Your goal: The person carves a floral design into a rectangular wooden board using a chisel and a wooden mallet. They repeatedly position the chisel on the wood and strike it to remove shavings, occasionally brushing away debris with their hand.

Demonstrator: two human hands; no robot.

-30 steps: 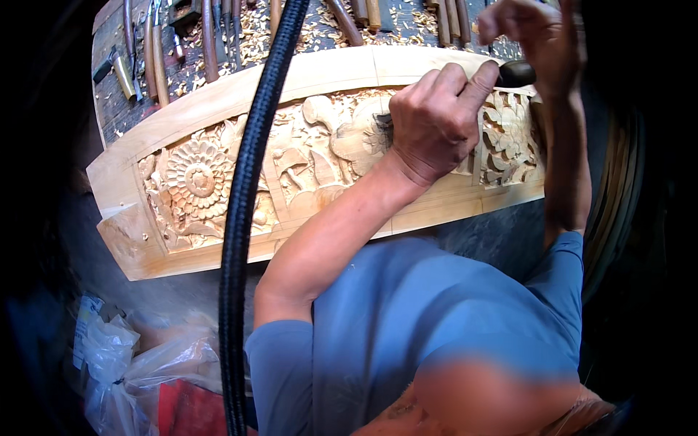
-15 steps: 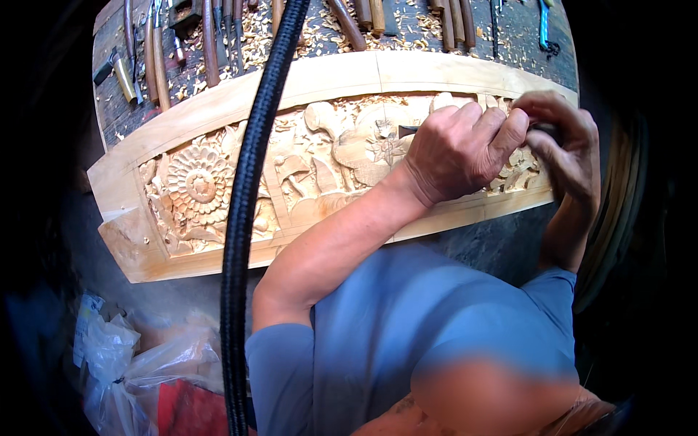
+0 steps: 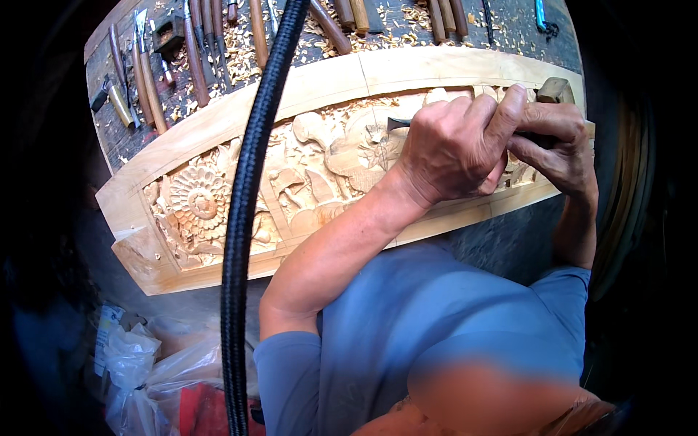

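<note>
A pale wooden board (image 3: 305, 80) carved with flowers and leaves lies across the bench; the sunflower relief (image 3: 200, 202) is at its left. My left hand (image 3: 454, 145) is closed around a chisel, whose dark blade (image 3: 398, 123) points left over the middle carving. My right hand (image 3: 552, 145) is closed against the left one on the chisel's handle end, which is mostly hidden by the fingers. Just behind the right hand shows a squarish greyish wooden block (image 3: 554, 91); whether it is held is unclear. The carving beneath both hands is partly hidden.
Rows of wood-handled tools (image 3: 196, 73) lie among shavings on the dark bench (image 3: 116, 152). A blue-handled tool (image 3: 541, 18) is at back right. A braided black cable (image 3: 247, 203) crosses the view vertically. Clear plastic bags (image 3: 131, 356) and a red item (image 3: 203, 410) lie at lower left.
My right hand has come down from the upper right to meet my left hand, which shifted slightly down and right. The squarish block has appeared behind them. The view has shifted slightly.
</note>
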